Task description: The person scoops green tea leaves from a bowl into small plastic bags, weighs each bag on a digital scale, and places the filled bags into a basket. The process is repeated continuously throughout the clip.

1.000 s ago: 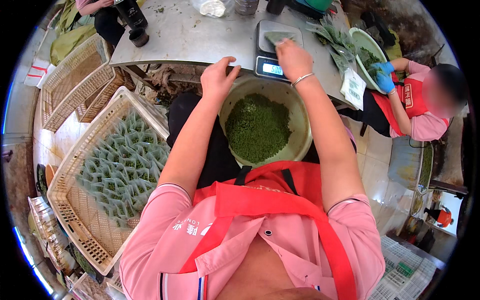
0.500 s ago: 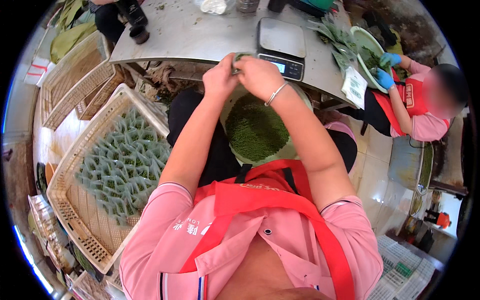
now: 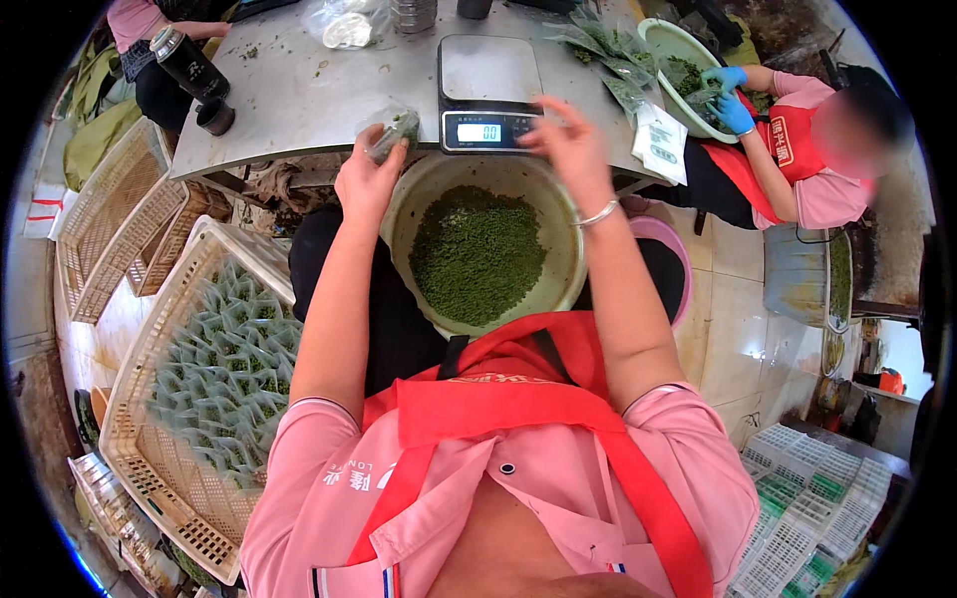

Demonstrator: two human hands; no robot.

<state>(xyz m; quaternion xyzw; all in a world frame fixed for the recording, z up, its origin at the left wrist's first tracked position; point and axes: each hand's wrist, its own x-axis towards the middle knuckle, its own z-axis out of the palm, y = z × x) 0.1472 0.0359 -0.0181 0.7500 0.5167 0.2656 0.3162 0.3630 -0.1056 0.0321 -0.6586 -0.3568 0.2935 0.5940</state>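
Note:
My left hand (image 3: 367, 181) grips a small clear plastic bag (image 3: 397, 136) with some green content, just over the table's front edge. My right hand (image 3: 570, 149) is beside the right end of the digital scale (image 3: 490, 72), its fingers apart with nothing in them. The scale's pan is bare and its display is lit. Below, between my knees, a wide pale basin (image 3: 570, 214) holds a heap of small green granules or buds (image 3: 477, 254). To my left, a beige plastic crate (image 3: 150, 389) contains rows of filled clear bags (image 3: 224, 374) standing close together.
The metal table (image 3: 329, 90) carries flat filled bags (image 3: 608, 60), a white packet (image 3: 660, 140), a dark can (image 3: 187, 62) and a dark cup (image 3: 214, 118). A co-worker in blue gloves (image 3: 733, 112) handles greens over a pale green basin (image 3: 653, 40). More crates (image 3: 110, 219) stand far left.
My hands, together around the bag before, are now apart: the left keeps the bag, and the right has let go and moved right by the scale. The whole view has shifted slightly.

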